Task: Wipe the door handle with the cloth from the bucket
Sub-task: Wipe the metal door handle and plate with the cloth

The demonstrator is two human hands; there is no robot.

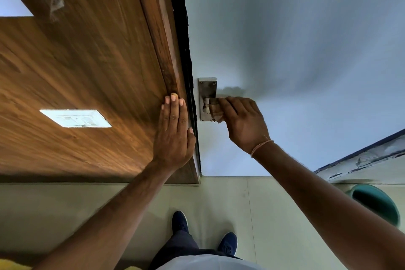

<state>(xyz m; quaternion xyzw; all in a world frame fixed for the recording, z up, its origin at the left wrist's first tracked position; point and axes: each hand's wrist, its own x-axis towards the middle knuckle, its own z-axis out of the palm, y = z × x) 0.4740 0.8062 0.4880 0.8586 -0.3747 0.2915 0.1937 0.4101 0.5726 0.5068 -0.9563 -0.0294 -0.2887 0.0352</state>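
A metal door handle (207,92) on a steel plate is fixed to the pale blue-white door (295,50), near its left edge. My right hand (243,123) is closed around a small brownish cloth (215,108) and presses it on the lever, which is mostly hidden under cloth and fingers. My left hand (174,131) lies flat with fingers together on the wooden frame (171,61) just left of the door edge, holding nothing. A teal bucket (375,203) stands on the floor at the lower right.
A brown wood-panelled wall (76,61) fills the left, with a white switch plate (75,118) on it. Pale floor tiles (219,199) lie below, with my two dark blue shoes (203,232). A worn blue-edged ledge (361,158) runs at the right above the bucket.
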